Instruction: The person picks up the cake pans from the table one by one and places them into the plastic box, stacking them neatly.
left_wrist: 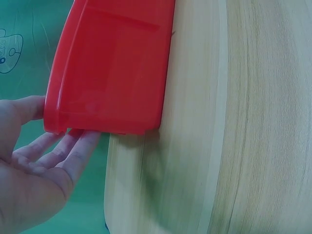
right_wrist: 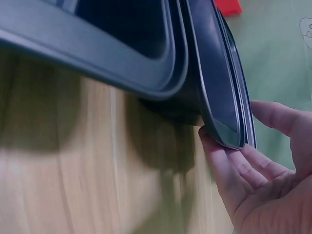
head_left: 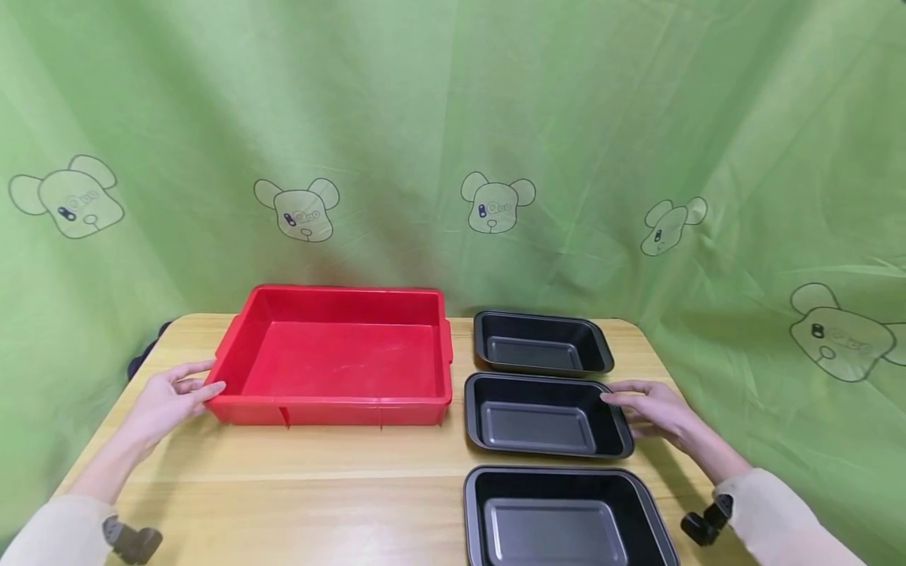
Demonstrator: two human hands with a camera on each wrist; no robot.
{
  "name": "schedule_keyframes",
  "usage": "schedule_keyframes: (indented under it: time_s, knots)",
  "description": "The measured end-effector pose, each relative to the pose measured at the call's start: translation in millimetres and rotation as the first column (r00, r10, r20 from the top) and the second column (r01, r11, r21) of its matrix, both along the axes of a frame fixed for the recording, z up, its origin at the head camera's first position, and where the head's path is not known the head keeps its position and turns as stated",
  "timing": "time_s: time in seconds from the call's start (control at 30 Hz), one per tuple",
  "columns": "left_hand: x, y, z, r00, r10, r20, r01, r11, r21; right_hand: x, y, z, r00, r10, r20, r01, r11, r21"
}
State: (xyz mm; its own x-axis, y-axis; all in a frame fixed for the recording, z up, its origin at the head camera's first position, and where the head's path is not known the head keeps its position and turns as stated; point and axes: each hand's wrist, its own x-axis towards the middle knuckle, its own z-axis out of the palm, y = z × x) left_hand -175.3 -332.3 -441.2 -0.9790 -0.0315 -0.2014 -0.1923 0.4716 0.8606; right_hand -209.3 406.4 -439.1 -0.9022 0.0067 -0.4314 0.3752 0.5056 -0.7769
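Note:
A deep red rectangular plastic bin (head_left: 354,358) stands on the left half of the table. My left hand (head_left: 172,401) grips its near left corner, the thumb over the rim and the fingers underneath, as the left wrist view also shows. Three dark loaf pans line up front to back on the right. With thumb on top and fingers below, my right hand (head_left: 654,413) holds the right end of the middle loaf pan (head_left: 538,428). In the right wrist view that pan's rim (right_wrist: 222,131) lies between thumb and fingers.
The far loaf pan (head_left: 541,354) sits close behind the middle one, and the near loaf pan (head_left: 552,531) lies at the front, cut off by the view. They rest on a light wooden table (head_left: 318,495). A green curtain (head_left: 396,118) with bear faces hangs behind.

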Motion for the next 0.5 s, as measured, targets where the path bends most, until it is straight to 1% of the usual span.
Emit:
schedule_keyframes:
  time_s: [0.17, 0.37, 0.5]
  knots:
    - [-0.1, -0.3, 0.1, 1.0, 0.003, 0.011, -0.003, 1.0, -0.014, -8.7, 0.4, -4.2, 1.0, 0.013, -0.011, -0.013, 0.999, -0.048]
    - [-0.2, -0.9, -0.6, 1.0, 0.004, 0.018, -0.003, 1.0, -0.01, -21.1, 3.3, -4.6, 0.999, 0.052, -0.006, -0.052, 0.998, -0.042]
    - [-0.6, -1.0, -0.8, 1.0, 0.001, 0.017, -0.001, 1.0, -0.009, -26.0, 4.8, -7.8, 0.998, 0.066, -0.003, -0.066, 0.997, -0.042]
